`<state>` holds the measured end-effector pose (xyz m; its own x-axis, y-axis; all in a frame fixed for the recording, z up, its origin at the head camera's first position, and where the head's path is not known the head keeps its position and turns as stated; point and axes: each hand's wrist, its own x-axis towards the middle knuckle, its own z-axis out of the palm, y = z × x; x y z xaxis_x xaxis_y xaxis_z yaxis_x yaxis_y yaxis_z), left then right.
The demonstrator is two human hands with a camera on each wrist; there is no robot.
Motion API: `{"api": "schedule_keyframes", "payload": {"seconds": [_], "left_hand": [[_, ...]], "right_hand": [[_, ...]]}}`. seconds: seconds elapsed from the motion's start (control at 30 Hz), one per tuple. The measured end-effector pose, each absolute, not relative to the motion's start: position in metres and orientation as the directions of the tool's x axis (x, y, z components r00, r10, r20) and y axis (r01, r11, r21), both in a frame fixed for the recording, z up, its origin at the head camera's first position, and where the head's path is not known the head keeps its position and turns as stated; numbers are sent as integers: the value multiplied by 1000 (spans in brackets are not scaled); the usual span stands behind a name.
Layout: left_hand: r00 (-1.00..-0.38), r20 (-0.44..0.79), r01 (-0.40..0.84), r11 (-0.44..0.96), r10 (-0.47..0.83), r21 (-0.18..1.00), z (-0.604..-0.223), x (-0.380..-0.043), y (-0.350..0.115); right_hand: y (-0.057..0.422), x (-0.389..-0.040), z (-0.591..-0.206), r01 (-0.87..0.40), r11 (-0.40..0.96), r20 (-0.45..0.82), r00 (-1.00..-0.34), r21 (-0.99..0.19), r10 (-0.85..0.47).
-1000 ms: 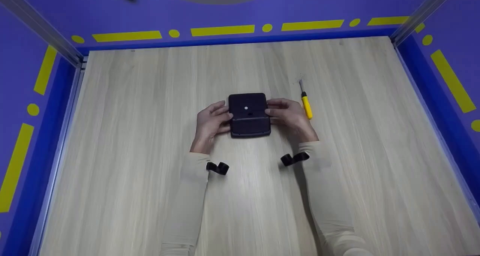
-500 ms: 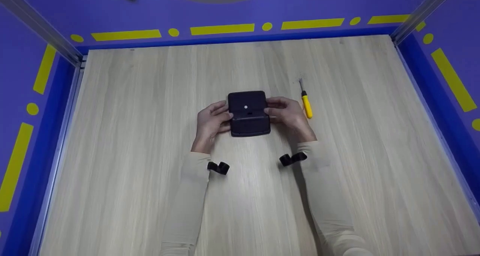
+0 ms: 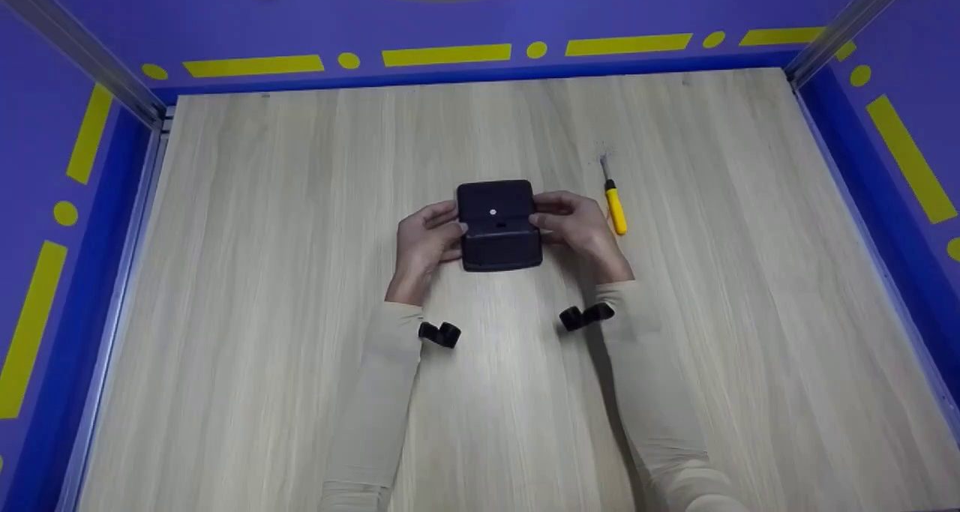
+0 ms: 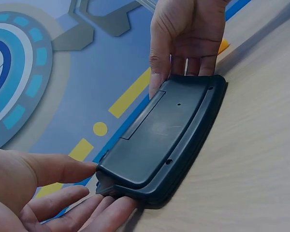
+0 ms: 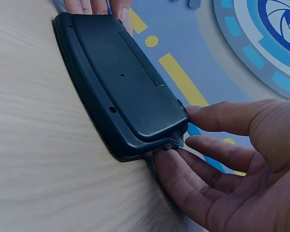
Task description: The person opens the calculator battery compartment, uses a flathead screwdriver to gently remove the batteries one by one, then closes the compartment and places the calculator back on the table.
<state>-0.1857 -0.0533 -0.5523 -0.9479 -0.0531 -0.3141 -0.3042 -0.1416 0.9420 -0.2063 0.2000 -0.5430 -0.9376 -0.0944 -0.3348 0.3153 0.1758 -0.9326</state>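
A black desk calculator (image 3: 499, 251) lies with its back up, between both hands at the middle of the table. Its back has a battery-cover outline, screw holes and a small white round spot. My left hand (image 3: 424, 242) pinches the left edge, thumb on top and fingers reaching under. My right hand (image 3: 577, 227) holds the opposite edge in the same way. In the left wrist view the calculator (image 4: 159, 130) shows its thick raised end, which slopes toward the table. Its front face is hidden.
A screwdriver (image 3: 615, 211) with a yellow handle lies just right of my right hand, its metal tip pointing to the back. Tiny specks, too small to identify, lie around that tip. Blue panels (image 3: 465, 25) wall the wooden table (image 3: 262, 272) at the back and sides.
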Motion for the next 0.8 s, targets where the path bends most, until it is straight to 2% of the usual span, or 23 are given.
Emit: {"api": "schedule_keyframes", "payload": {"seconds": [0.33,0.53,0.67,0.8], "left_hand": [[-970,-239,-240,9,-40,971,-552,-188,-55],[-998,-66,-63,255,4,965,-551,-188,-61],[-997,32,61,456,70,888,-550,-187,-66],[-982,57,153,583,179,798,-551,-187,-68]], "right_hand": [[196,-204,-541,222,346,-263,-962,-912,-75],[196,-205,-541,197,399,-250,-965,-896,-84],[196,-203,-539,133,462,-206,-972,-877,-110],[196,-201,-536,38,519,-126,-983,-854,-136]]}}
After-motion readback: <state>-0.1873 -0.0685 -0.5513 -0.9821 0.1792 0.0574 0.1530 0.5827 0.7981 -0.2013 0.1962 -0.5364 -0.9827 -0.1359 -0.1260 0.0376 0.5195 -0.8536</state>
